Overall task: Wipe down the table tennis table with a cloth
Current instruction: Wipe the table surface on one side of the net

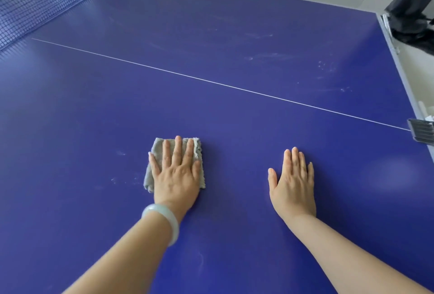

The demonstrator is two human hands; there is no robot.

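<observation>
surface [234,35]: smooth blue board, thin white line [211,81] across it
cloth [159,149]: grey, nubby, folded rectangle, ragged edges; flat on surface, near side of white line
left hand [176,171]: grip flat, fingers straight, slightly spread, pressing cloth
right hand [292,181]: grip flat, fingers together, on bare surface, near side of white line
smudges [328,66]: chalky streaks, far side of white line

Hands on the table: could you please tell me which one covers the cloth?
The left hand, wearing a pale bangle, presses on the grey cloth; the right hand touches bare table.
</observation>
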